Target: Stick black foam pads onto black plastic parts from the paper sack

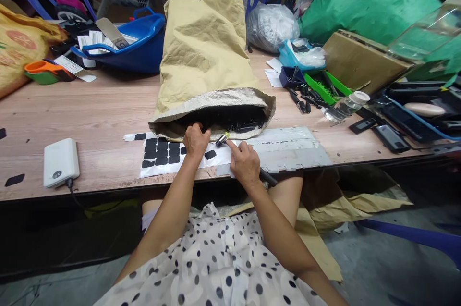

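Note:
My left hand (196, 141) reaches into the open mouth of a tan paper sack (205, 51). Its fingers are mostly hidden in the dark opening, so what they touch does not show. Dark pieces (248, 126) lie inside the sack's mouth. In my right hand (245, 164) is a small hammer (268, 177), its black handle running under the palm and its shiny, yellow-tipped head beyond my index finger. Beneath both hands are a white sheet of black stickers (162, 153) and a grey board (291, 150) at the table edge.
On the left stand a white power bank (61, 163) with a cable and a blue basin (144, 44) of small boxes. To the right are a green tray (326, 86), a clear jar (347, 105), loose black parts and a crowded blue-edged tray (414, 118).

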Demonstrator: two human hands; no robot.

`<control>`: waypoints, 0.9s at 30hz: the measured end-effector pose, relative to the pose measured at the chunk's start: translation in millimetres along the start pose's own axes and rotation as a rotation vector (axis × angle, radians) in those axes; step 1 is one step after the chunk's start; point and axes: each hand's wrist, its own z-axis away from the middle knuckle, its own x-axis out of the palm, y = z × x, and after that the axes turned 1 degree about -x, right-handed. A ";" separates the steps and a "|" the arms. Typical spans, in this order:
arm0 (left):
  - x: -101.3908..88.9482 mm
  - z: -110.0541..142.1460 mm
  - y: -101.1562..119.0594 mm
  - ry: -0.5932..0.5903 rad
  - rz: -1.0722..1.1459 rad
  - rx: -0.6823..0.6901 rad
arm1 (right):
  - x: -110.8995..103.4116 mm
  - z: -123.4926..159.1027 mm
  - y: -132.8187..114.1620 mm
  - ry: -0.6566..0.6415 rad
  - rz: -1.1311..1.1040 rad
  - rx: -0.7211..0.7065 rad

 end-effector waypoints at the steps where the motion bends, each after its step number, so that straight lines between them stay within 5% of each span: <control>1: 0.1 -0.1 0.5 -0.009 -0.014 -0.016 | -0.3 -0.1 -0.1 -0.002 0.000 0.001; 4: -3.5 0.3 -2.8 -0.008 0.001 0.011 | -1.2 -0.2 -0.2 -0.015 -0.004 0.010; 8: -18.7 8.7 -21.7 -0.010 0.160 0.212 | -1.8 -0.1 -0.3 -0.025 -0.023 0.015; 15: -38.7 33.7 -64.7 -0.326 0.348 0.435 | -0.1 0.8 1.2 -0.013 -0.059 0.023; 27: -28.0 37.2 -67.8 -0.307 0.195 0.452 | -7.5 1.1 8.4 0.058 -0.278 0.051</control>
